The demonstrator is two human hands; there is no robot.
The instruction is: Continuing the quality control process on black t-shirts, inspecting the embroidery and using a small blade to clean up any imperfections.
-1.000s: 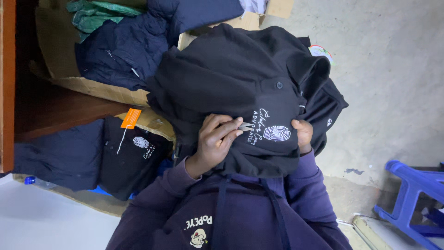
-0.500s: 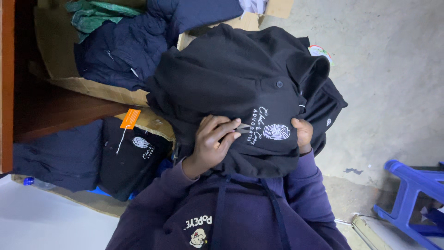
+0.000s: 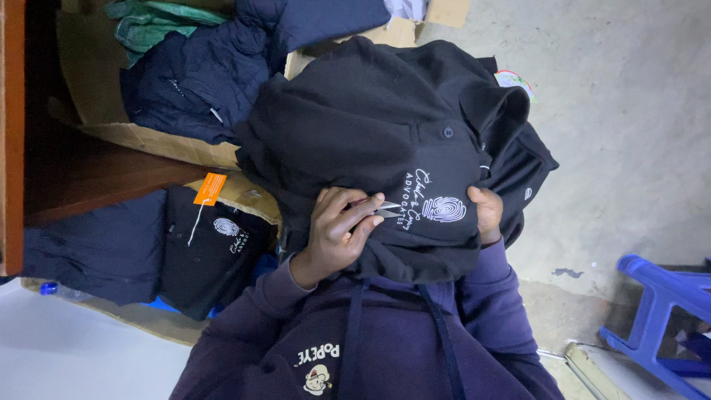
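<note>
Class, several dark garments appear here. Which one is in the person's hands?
The black polo shirt with the white fingerprint logo, held by both the left hand and right hand; the others lie in boxes.

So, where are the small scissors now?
In the head view, the scissors are in the left hand, blades pointing at the white logo on the black shirt, near the middle.

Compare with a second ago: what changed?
The left hand shifted slightly on the black shirt, and the tips of small metal snips now show at its fingers, near the white embroidery. The right hand stays gripping the shirt's edge; the shirt stays put.
</note>
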